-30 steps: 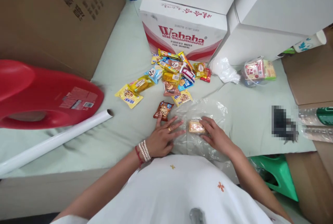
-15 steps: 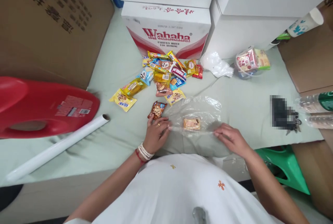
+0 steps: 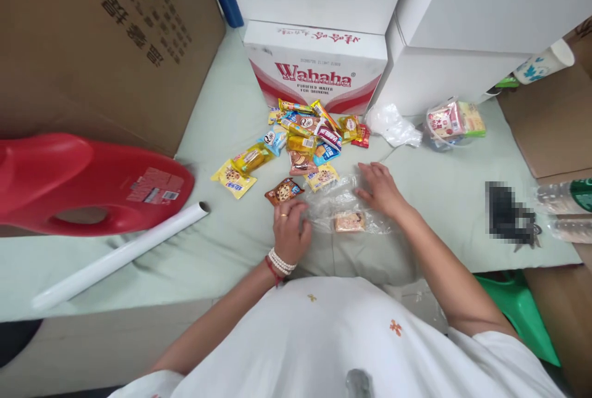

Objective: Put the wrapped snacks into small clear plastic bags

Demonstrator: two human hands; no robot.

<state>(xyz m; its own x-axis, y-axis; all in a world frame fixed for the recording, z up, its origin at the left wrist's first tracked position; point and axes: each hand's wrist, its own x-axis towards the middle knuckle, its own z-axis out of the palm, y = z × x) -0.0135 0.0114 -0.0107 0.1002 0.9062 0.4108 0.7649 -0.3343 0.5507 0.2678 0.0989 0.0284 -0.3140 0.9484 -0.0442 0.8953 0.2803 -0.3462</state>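
Note:
A clear plastic bag (image 3: 340, 203) lies flat on the pale green cloth (image 3: 222, 132) in front of me, with one wrapped pale biscuit (image 3: 349, 221) inside it. My left hand (image 3: 289, 228) is closed, pinching the bag's left edge, just below a brown cookie packet (image 3: 283, 190). My right hand (image 3: 380, 187) rests on the bag's far right side with its fingers spread flat. A heap of several snack packets (image 3: 308, 136) lies just beyond the bag.
A Wahaha carton (image 3: 319, 68) and white boxes (image 3: 462, 28) stand at the back, and a brown carton (image 3: 92, 40) at the left. A red plastic item (image 3: 83, 182) and a white tube (image 3: 124, 253) lie left. Another bag of snacks (image 3: 451, 120), bottles (image 3: 562, 210) and a green stool (image 3: 518, 311) are to the right.
My right hand moved from the bag's near right corner up onto its far right side. The bag now looks bunched smaller. My left hand stayed at the bag's left edge.

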